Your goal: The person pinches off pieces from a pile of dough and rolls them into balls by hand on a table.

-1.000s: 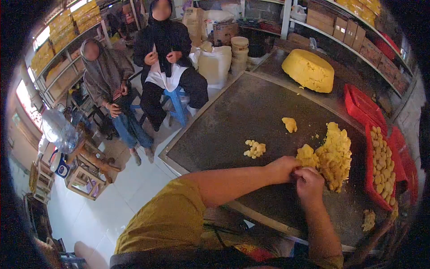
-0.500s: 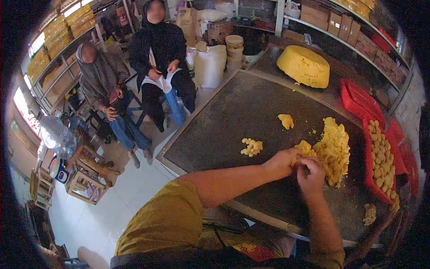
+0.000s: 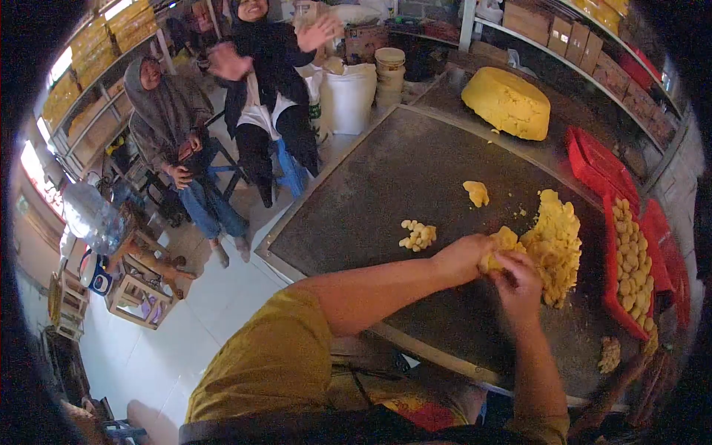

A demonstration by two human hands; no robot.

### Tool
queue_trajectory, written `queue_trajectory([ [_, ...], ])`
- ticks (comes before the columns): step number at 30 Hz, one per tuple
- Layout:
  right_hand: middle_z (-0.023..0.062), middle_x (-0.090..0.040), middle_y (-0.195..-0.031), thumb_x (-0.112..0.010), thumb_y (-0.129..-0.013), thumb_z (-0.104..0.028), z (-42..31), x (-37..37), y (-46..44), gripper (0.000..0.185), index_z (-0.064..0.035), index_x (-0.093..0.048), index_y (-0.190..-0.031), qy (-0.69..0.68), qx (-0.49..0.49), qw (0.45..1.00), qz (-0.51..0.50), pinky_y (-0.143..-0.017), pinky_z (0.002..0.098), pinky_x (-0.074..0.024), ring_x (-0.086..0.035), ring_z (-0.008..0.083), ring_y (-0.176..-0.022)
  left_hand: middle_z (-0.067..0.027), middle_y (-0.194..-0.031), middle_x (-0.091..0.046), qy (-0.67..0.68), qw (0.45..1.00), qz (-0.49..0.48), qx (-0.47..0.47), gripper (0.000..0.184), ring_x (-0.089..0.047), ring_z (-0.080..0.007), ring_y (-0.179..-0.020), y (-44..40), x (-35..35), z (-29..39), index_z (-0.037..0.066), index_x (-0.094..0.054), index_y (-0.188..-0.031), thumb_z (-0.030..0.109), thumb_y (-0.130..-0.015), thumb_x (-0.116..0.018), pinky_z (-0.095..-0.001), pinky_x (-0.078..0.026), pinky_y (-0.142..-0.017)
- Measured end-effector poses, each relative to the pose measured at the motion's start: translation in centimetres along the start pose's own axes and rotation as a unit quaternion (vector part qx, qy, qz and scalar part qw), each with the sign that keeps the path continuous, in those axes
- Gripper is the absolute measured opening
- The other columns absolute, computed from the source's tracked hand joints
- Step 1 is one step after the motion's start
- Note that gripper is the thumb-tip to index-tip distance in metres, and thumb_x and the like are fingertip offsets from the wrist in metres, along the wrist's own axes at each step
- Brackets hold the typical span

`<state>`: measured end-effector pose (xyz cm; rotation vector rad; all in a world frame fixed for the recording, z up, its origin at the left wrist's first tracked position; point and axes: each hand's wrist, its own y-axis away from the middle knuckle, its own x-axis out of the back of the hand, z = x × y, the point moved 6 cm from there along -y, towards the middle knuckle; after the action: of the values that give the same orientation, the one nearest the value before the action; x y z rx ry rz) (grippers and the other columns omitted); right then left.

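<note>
My left hand (image 3: 464, 259) is closed around a lump of yellow dough (image 3: 505, 239) at the near side of the dark tabletop (image 3: 356, 200). Right beside it, my right hand (image 3: 519, 285) has its fingers curled in against the same lump; what its fingertips pinch is hidden. A crumbly heap of yellow dough (image 3: 556, 248) lies just to the right of both hands. To the left sits a cluster of small pale pieces (image 3: 418, 235), and farther back is a single dough chunk (image 3: 475, 193).
A red tray (image 3: 612, 298) of rounded dough balls stands at the right edge, near more red trays (image 3: 593, 167). At the back is a big yellow dough block (image 3: 508, 104). Brown crumbs (image 3: 610, 354) lie near right. Two people sit beyond the table, one with raised hands (image 3: 319, 33).
One seated person has lifted both hands from the lap and spread them. My hands stay at the dough lump, with the right fingers slightly shifted. The view has tilted a little.
</note>
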<state>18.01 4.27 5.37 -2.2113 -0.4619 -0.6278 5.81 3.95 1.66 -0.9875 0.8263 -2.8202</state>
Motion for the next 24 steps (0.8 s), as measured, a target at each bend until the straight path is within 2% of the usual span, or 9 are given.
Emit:
queue_trajectory([
  [3,0.014,-0.061,-0.087,-0.061,-0.069,0.003,-0.5,-0.3,0.4,0.021,-0.0063,-0.064,-0.087,0.074,0.078,0.994,0.013,-0.071,0.0325,-0.048,-0.06,0.0272,-0.08,-0.0186,-0.093,-0.057,0.056,0.997,-0.051,0.015,0.026,-0.054,-0.0379,-0.092,0.3,-1.2,0.3,0.002,-0.052,-0.094,0.004,-0.068,-0.058,-0.0417,-0.045,-0.076],
  [6,0.0141,-0.062,-0.09,-0.061,-0.069,0.001,0.4,-0.7,0.9,0.024,-0.0075,-0.064,-0.091,0.07,0.056,0.996,0.004,-0.073,0.0313,-0.0478,-0.06,0.0269,-0.083,-0.0178,-0.097,-0.057,0.034,0.993,-0.076,0.087,0.028,-0.053,-0.0368,-0.096,0.6,-1.9,-0.2,0.002,-0.052,-0.095,0.0,-0.067,-0.056,-0.0404,-0.045,-0.077],
  [7,0.0141,-0.062,-0.09,-0.061,-0.068,0.001,0.5,-0.3,0.6,0.025,-0.0074,-0.064,-0.091,0.037,0.017,0.999,-0.008,-0.073,0.0314,-0.0479,-0.06,0.0277,-0.083,-0.0173,-0.1,-0.056,0.041,0.998,-0.045,-0.002,0.03,-0.053,-0.0358,-0.098,0.5,-2.1,0.0,0.003,-0.052,-0.095,-0.001,-0.066,-0.057,-0.0399,-0.045,-0.078],
  [8,0.0141,-0.062,-0.09,-0.061,-0.067,0.001,0.6,-0.1,0.2,0.026,-0.0074,-0.064,-0.091,0.004,-0.022,1.0,-0.017,-0.072,0.0314,-0.0479,-0.06,0.0285,-0.083,-0.0163,-0.102,-0.055,0.04,0.997,-0.07,0.014,0.033,-0.052,-0.0349,-0.099,0.3,-0.8,1.5,0.004,-0.053,-0.097,0.0,-0.064,-0.059,-0.0394,-0.045,-0.079],
  [10,0.0129,-0.062,-0.089,-0.061,-0.066,0.001,0.5,0.1,0.0,0.024,-0.0059,-0.064,-0.089,-0.023,-0.029,0.999,0.028,-0.071,0.0326,-0.0482,-0.06,0.029,-0.083,-0.0161,-0.091,-0.058,-0.005,0.993,-0.029,0.112,0.033,-0.056,-0.0349,-0.09,0.0,-0.4,0.8,0.006,-0.054,-0.094,0.005,-0.063,-0.064,-0.0401,-0.046,-0.075],
  [15,0.0096,-0.063,-0.085,-0.057,-0.068,0.006,-0.3,-1.1,0.9,0.022,-0.0037,-0.065,-0.086,0.048,0.041,0.996,-0.057,-0.069,0.0282,-0.0487,-0.062,0.0236,-0.077,-0.0175,-0.081,-0.057,-0.003,0.992,-0.119,0.037,0.025,-0.055,-0.0359,-0.082,0.8,-1.2,0.3,0.003,-0.054,-0.082,0.009,-0.063,-0.068,-0.0411,-0.045,-0.071],
  [18,0.0101,-0.063,-0.084,-0.053,-0.066,0.01,0.4,-1.1,0.3,0.025,-0.0033,-0.063,-0.085,0.046,0.015,0.996,-0.076,-0.068,0.0283,-0.0485,-0.062,0.0238,-0.076,-0.0169,-0.083,-0.056,-0.03,0.995,-0.099,0.007,0.027,-0.054,-0.0362,-0.084,0.4,-1.6,0.3,0.002,-0.053,-0.083,0.009,-0.062,-0.068,-0.0419,-0.044,-0.072],
  [20,0.0105,-0.062,-0.082,-0.056,-0.066,0.009,1.6,-0.5,0.1,0.022,-0.0036,-0.063,-0.082,-0.072,-0.055,0.995,-0.033,-0.069,0.0291,-0.0477,-0.061,0.0245,-0.077,-0.0171,-0.084,-0.055,-0.035,0.998,0.045,-0.011,0.026,-0.053,-0.0363,-0.085,0.1,0.0,0.8,0.002,-0.051,-0.084,0.007,-0.063,-0.067,-0.0423,-0.043,-0.072],
  [24,0.0108,-0.062,-0.081,-0.062,-0.067,-0.001,0.3,-0.6,0.1,0.014,-0.0053,-0.063,-0.08,-0.044,-0.032,0.998,-0.01,-0.07,0.0338,-0.0477,-0.06,0.0299,-0.077,-0.0179,-0.085,-0.055,-0.015,0.998,-0.026,0.056,0.024,-0.053,-0.0364,-0.084,0.6,-0.3,0.4,0.002,-0.051,-0.085,0.002,-0.064,-0.064,-0.0415,-0.044,-0.071],
])
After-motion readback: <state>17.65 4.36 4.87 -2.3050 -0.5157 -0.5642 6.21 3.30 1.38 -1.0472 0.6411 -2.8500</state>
